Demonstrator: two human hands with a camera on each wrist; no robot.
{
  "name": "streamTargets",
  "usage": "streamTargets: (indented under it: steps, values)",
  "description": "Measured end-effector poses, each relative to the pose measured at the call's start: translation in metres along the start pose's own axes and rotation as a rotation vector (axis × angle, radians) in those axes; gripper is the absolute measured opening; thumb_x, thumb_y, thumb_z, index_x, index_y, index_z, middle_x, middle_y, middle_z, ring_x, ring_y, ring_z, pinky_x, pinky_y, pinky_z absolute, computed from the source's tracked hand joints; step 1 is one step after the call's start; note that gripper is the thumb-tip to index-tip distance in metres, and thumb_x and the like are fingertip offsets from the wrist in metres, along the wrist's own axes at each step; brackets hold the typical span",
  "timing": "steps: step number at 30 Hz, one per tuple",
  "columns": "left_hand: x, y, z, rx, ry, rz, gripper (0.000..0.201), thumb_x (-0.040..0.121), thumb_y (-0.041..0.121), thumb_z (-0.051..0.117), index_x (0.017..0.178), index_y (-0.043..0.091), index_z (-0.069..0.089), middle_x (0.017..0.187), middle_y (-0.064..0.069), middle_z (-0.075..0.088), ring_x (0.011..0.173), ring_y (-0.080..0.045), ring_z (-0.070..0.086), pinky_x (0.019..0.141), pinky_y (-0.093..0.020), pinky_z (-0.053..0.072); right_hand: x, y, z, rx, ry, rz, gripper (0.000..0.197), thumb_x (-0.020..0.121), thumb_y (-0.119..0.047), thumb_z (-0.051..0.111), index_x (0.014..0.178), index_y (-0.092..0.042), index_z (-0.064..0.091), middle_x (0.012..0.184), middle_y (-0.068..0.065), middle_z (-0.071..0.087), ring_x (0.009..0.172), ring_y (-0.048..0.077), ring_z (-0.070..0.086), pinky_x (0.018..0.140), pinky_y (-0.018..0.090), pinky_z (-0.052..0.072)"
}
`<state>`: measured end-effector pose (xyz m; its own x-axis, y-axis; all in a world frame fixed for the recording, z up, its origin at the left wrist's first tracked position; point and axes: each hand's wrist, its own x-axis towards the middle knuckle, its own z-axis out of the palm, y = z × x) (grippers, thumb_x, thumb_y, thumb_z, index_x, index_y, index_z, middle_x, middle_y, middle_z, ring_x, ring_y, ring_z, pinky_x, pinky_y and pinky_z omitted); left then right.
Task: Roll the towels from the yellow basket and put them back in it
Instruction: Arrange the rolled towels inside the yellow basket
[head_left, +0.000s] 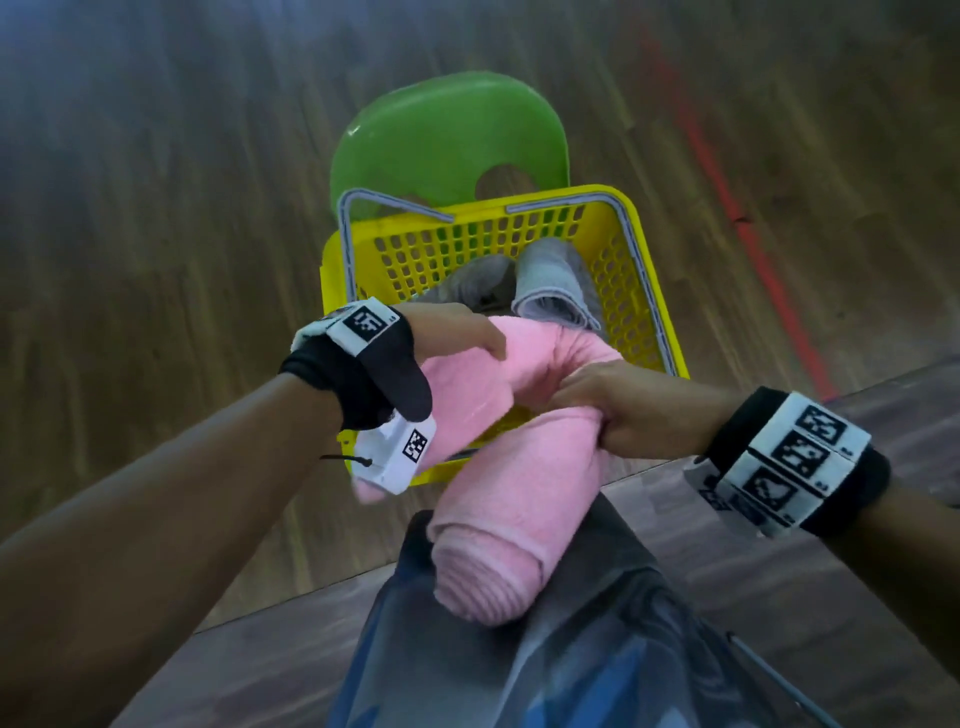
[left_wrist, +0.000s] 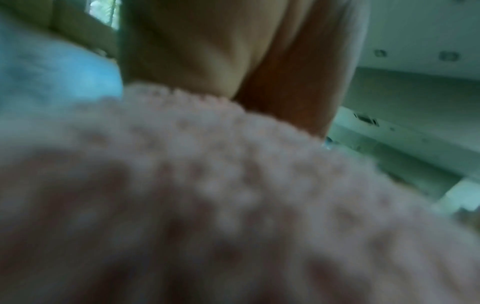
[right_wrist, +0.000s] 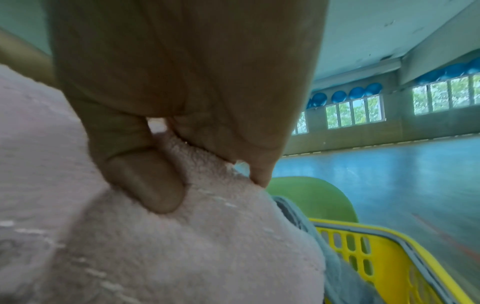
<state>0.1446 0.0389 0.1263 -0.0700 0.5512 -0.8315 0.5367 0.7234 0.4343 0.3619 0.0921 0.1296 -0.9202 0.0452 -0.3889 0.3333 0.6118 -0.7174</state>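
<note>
A rolled pink towel (head_left: 511, 493) is bent over the near rim of the yellow basket (head_left: 641, 270), its spiral end pointing toward me over my lap. My left hand (head_left: 457, 338) lies over the towel's far part with the fingers wrapped on it. My right hand (head_left: 587, 400) grips the towel at the bend; in the right wrist view its thumb (right_wrist: 148, 181) digs into the pink towel (right_wrist: 182, 246). The left wrist view is filled by blurred pink towel (left_wrist: 207, 195). A rolled grey towel (head_left: 556, 286) lies inside the basket, with a second grey towel (head_left: 467, 280) beside it.
The basket stands on a green plastic chair (head_left: 447, 140) on a wooden floor (head_left: 156, 234) with a red line (head_left: 737, 208). My lap in dark patterned cloth (head_left: 545, 665) is at the bottom. A large hall with windows (right_wrist: 353, 111) shows in the right wrist view.
</note>
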Motion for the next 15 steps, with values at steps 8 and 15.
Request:
streamTargets:
  steps: [8,15]
  values:
    - [-0.023,-0.006,-0.008,-0.397,-0.081,0.046,0.031,0.085,0.017,0.064,0.113,0.003,0.064,0.118,-0.009,0.067,0.107,-0.024,0.064,0.095,-0.037,0.051,-0.017,-0.021,-0.039,0.058,0.066,-0.006,0.041,0.064,0.014,0.05,0.089,-0.012,0.069,0.088,-0.009,0.067,0.091,0.002,0.06,0.079,0.03,0.05]
    - [-0.014,0.017,-0.036,-0.362,0.134,0.139,0.03,0.068,0.043,0.072,0.085,0.018,0.068,0.09,-0.006,0.061,0.081,-0.021,0.055,0.072,-0.033,0.043,-0.01,-0.006,-0.083,-0.276,0.087,-0.089,0.047,0.058,0.0,0.053,0.097,-0.021,0.07,0.096,-0.01,0.067,0.098,0.01,0.059,0.088,0.033,0.046]
